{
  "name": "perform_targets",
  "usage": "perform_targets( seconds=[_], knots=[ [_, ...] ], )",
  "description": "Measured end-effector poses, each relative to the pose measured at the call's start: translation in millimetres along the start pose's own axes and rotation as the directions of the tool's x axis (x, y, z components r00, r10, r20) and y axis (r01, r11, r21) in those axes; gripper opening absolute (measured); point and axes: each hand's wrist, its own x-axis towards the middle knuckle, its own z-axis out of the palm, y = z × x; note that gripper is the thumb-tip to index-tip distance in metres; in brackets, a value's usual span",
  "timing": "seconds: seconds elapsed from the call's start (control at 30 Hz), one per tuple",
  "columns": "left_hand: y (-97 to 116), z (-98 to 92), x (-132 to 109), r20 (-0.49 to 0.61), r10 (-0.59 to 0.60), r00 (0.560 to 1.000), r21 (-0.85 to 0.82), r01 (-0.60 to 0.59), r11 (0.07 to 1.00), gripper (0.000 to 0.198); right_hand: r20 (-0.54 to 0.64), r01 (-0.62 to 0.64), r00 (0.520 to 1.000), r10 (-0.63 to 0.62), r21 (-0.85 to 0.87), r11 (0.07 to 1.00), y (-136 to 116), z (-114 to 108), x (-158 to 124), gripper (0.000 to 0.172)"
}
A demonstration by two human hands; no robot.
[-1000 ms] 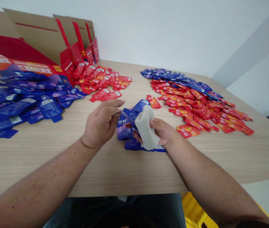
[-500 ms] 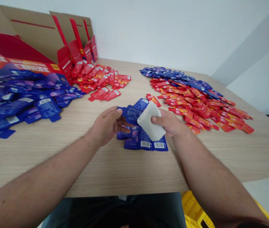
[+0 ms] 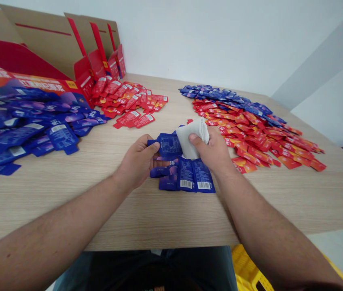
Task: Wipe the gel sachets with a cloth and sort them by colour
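Left hand (image 3: pixel 136 161) grip pinching blue sachet (image 3: pixel 168 145); right hand (image 3: pixel 210 151) grip closed on white cloth (image 3: pixel 191 137) (folded).

A wood-grain table (image 3: pixel 159 214) holds blue sachets (image 3: pixel 16 139); red sachets (image 3: pixel 125 97); a mixed red-and-blue heap (image 3: pixel 250 125).

Cardboard cartons (image 3: pixel 44 52) at ten o'clock, blue sachets (image 3: pixel 22 129) at nine, red-and-blue sachets (image 3: pixel 244 121) at two, yellow crate (image 3: pixel 247 266) at five.
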Motion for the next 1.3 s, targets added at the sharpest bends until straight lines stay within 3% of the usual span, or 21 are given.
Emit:
perform_targets(
  seconds=[0.1,0.2,0.3,0.4,0.5,0.6,0.7,0.77,0.87,0.97,1.13,1.2,1.3],
  knots=[
    [-4.1,2.2,-2.2,0.040,-0.019,0.999,0.009,0.018,1.000,0.023,0.030,0.002,1.000,-0.002,0.010,1.000,-18.4,8.9,-11.3,0.036],
    [-5.6,2.6,-3.1,0.110,-0.034,0.993,0.009,0.034,0.999,0.022,0.107,0.012,0.994,-0.003,-0.084,0.996,-14.9,14.1,-11.5,0.038],
    [-4.5,1.3,-2.4,0.121,-0.013,0.993,-0.038,0.018,0.999,0.022,-0.042,-0.058,0.998,0.050,-0.202,0.978,1.8,9.2,-1.5,0.035],
    [-3.0,1.0,-3.1,0.121,0.023,0.992,-0.071,-0.015,0.997,0.022,-0.139,-0.038,0.990,0.017,-0.151,0.988,0.9,4.5,-0.7,0.036],
    [-3.4,1.4,-4.9,0.166,0.001,0.986,-0.051,0.007,0.999,0.021,-0.016,0.060,0.998,-0.063,-0.111,0.992,-13.1,9.0,-10.2,0.038],
    [-4.5,0.4,-4.6,0.185,-0.039,0.982,-0.026,0.044,0.999,0.020,0.057,0.047,0.998,-0.037,-0.176,0.983,-11.0,13.2,-10.9,0.035],
    [-4.0,-1.2,-3.2,0.166,-0.016,0.986,-0.051,0.025,0.998,0.023,-0.075,-0.049,0.997,0.034,-0.209,0.977,0.7,9.1,-3.2,0.033],
    [-3.0,-1.8,-3.3,0.167,0.000,0.986,-0.065,0.011,0.998,0.024,-0.144,-0.038,0.990,0.016,-0.154,0.987,0.2,6.3,-2.3,0.034],
    [-2.2,-2.2,-4.4,0.190,-0.010,0.982,-0.053,0.021,0.998,0.024,-0.049,0.074,0.996,-0.080,-0.109,0.991,-9.4,9.4,-8.5,0.037],
    [-1.9,-2.5,-4.0,0.183,-0.023,0.983,-0.037,0.031,0.999,0.022,0.038,0.073,0.997,-0.067,-0.171,0.983,-5.5,12.8,-8.3,0.039],
    [2.7,-1.8,-3.8,0.141,0.007,0.990,-0.051,0.000,0.999,0.024,-0.187,-0.077,0.981,0.044,-0.173,0.982,12.5,1.2,4.7,0.043],
    [4.3,-1.7,-5.0,0.154,0.015,0.988,-0.052,-0.007,0.999,0.022,-0.178,-0.004,0.984,-0.018,-0.126,0.992,8.9,-0.7,3.2,0.044],
    [5.1,-2.2,-5.8,0.178,0.003,0.984,-0.031,0.003,1.000,0.022,-0.071,0.088,0.993,-0.097,-0.125,0.988,7.4,1.6,0.8,0.045]
  ],
)
